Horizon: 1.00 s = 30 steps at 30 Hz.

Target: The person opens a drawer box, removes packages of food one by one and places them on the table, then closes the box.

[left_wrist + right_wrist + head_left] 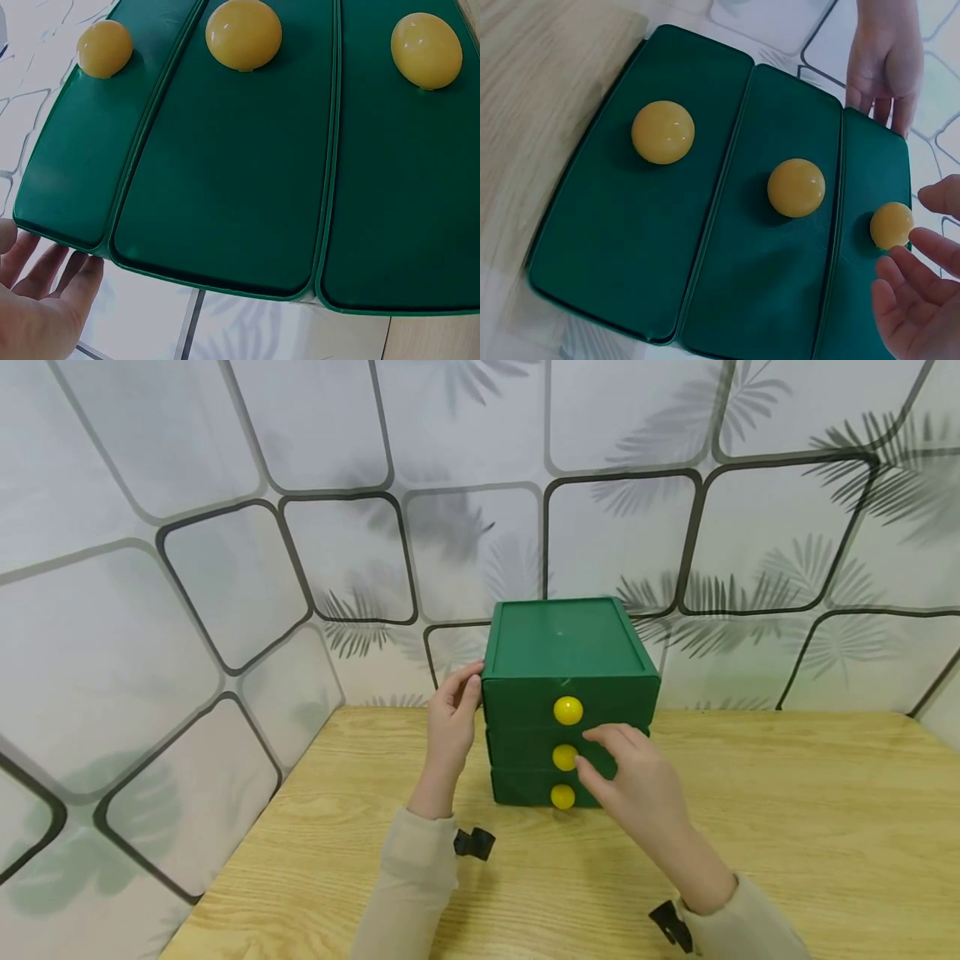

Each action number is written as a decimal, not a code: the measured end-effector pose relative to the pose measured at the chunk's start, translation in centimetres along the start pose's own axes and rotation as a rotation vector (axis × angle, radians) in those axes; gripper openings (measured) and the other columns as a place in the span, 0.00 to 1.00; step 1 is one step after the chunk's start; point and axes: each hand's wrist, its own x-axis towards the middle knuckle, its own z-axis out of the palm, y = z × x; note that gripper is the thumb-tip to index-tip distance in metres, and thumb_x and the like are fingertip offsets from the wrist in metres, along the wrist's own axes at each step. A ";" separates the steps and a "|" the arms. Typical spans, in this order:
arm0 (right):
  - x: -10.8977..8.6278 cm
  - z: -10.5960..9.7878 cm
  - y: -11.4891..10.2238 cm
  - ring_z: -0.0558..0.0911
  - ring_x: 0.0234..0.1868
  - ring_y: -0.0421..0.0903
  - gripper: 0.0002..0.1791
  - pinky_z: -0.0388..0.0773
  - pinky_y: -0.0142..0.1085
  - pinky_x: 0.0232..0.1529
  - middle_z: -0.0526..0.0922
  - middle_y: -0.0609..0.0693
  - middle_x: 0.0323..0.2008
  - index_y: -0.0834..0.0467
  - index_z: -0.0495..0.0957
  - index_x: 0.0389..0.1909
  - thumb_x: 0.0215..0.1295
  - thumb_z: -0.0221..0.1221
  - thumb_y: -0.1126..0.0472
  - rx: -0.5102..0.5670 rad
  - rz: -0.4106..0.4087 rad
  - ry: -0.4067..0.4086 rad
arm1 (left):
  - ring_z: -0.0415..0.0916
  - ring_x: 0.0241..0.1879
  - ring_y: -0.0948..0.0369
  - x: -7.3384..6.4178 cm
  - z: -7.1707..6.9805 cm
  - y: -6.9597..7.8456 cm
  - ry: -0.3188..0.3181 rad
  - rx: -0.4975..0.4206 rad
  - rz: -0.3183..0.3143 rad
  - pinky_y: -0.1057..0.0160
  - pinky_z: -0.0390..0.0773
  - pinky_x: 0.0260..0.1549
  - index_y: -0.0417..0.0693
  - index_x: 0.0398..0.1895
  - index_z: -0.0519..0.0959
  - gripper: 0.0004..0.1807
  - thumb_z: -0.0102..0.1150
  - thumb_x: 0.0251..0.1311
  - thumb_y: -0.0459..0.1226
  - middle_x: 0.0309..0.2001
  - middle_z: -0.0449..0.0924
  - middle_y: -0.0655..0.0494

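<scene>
A green three-drawer box (570, 639) stands on the wooden table, its drawers stacked and closed. Each drawer front has a round yellow knob: a top one (568, 711), a middle one (565, 757) and a bottom one (563, 797). My left hand (453, 714) rests its fingers against the upper left side of the box. In front of the drawers is my right hand (637, 777), thumb and index finger parted and holding nothing. In the right wrist view, these fingertips (922, 240) are right beside the top drawer's knob (891, 226).
The wooden tabletop (787, 810) spreads around the box. Behind and to the left rises a wall covering (480, 552) with dark outlined squares and leaf prints. A small black piece (474, 843) sits at my left cuff, a similar one (670, 927) at my right.
</scene>
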 end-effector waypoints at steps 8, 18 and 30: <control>1.0 0.4 -0.6 0.75 0.37 0.49 0.15 0.75 0.40 0.35 0.78 0.53 0.33 0.64 0.77 0.34 0.43 0.67 0.65 0.044 0.007 0.053 | 0.72 0.44 0.56 0.0 -0.1 0.0 0.003 -0.003 -0.004 0.59 0.73 0.43 0.37 0.51 0.73 0.17 0.45 0.64 0.38 0.49 0.73 0.47; 2.6 0.3 -1.6 0.74 0.38 0.49 0.15 0.74 0.40 0.38 0.77 0.55 0.35 0.64 0.77 0.35 0.44 0.68 0.66 0.101 0.051 0.102 | 0.72 0.43 0.56 0.0 -0.2 -0.1 0.011 -0.002 -0.011 0.57 0.73 0.43 0.37 0.51 0.73 0.16 0.45 0.64 0.37 0.49 0.73 0.47; 3.0 0.7 -1.1 0.73 0.38 0.51 0.15 0.72 0.42 0.40 0.77 0.56 0.35 0.66 0.77 0.33 0.42 0.68 0.70 0.121 0.047 0.142 | 0.72 0.44 0.57 0.1 0.1 -0.1 0.005 -0.018 0.008 0.57 0.73 0.43 0.36 0.51 0.73 0.17 0.45 0.64 0.37 0.49 0.73 0.46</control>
